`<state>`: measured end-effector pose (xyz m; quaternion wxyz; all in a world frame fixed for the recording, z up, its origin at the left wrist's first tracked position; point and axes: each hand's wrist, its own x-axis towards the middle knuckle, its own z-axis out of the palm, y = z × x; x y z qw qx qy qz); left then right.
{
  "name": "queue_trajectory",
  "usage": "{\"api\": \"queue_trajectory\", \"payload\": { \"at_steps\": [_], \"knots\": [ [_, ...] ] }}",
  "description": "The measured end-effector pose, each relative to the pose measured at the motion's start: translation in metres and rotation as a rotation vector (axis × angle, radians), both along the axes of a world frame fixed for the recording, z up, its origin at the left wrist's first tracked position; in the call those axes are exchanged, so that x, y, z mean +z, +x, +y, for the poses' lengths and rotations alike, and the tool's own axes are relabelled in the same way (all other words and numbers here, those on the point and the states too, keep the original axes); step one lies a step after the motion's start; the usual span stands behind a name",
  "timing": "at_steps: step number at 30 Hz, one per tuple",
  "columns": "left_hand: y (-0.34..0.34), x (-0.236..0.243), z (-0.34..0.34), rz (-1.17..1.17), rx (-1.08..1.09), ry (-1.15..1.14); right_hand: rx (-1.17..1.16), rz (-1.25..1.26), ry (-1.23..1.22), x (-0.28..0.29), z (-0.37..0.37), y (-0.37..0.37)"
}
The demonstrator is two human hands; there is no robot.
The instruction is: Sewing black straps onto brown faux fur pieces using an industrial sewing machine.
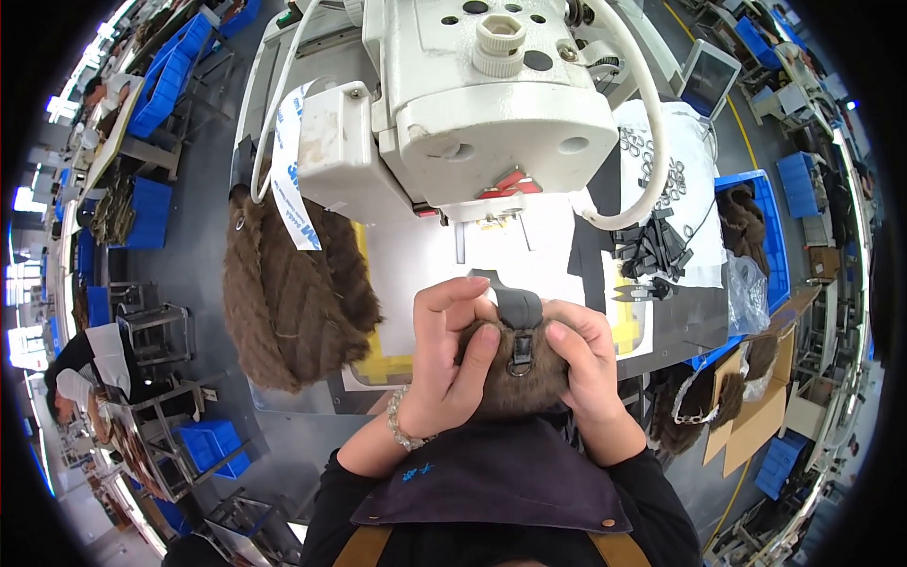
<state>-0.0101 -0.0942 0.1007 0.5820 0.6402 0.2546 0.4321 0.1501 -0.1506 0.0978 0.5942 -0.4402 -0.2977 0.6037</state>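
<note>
It is bright in here, a cool, even white light leaving only soft shadows. Lights (28, 200) on the far left glare into blank white patches. The white sheet (402, 260) beneath the sewing machine (510, 137) looks nearly washed out, while the brown fur (293, 321) on the left stays dark. The left hand (442, 373), right hand (590, 364) and fur piece (496, 402) between them look sharp; towards the edges, blue crates (153, 213) bend and detail softens into black corners.

Over my feed's right side I can see a pale-framed screen (709, 77) beside a yellow floor line (744, 130), with an open cardboard box (777, 383) lower down, while on the left I get a blue bin (151, 210), a metal stool (156, 326) and another person (76, 355) near the rim.
</note>
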Motion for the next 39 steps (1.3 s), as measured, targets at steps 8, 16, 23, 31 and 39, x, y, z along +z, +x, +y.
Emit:
{"api": "queue_trajectory", "payload": {
  "at_steps": [8, 16, 23, 31, 39],
  "knots": [
    [0.008, -0.012, 0.005, 0.012, 0.047, -0.023, -0.057, 0.091, -0.098, -0.005, 0.008, -0.001],
    [0.009, -0.028, 0.009, 0.056, 0.079, 0.015, 0.012, 0.02, 0.002, -0.018, 0.01, 0.003],
    [-0.011, -0.014, 0.012, -0.055, -0.087, -0.173, -0.171, -1.102, 0.531, -0.019, 0.002, -0.004],
    [-0.054, -0.02, 0.011, -0.445, -0.196, -0.07, -0.343, -1.341, 1.002, -0.019, 0.0, -0.005],
    [-0.052, -0.005, 0.006, -0.418, -0.175, -0.012, -0.321, -1.365, 1.03, -0.019, -0.005, -0.003]
  ]
}}
